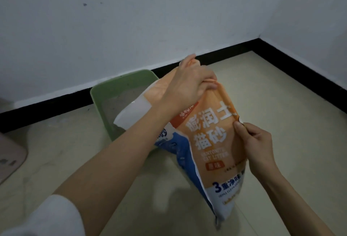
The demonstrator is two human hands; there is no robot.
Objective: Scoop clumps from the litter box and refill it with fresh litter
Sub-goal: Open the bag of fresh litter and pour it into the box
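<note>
An orange, white and blue bag of cat litter (212,141) is held tilted over the floor, its upper end over the near right part of a green litter box (97,94). My left hand (189,85) grips the bag's crumpled upper end. Lower down, my right hand (253,141) pinches the bag's right edge. Grey litter (120,102) lies inside the box, partly hidden by the bag and my left forearm.
The box stands against a white wall (131,19) with a black skirting board (216,51); a second wall meets it at the right corner. A pale pink object (9,155) lies at the left edge on the beige tiled floor (291,104).
</note>
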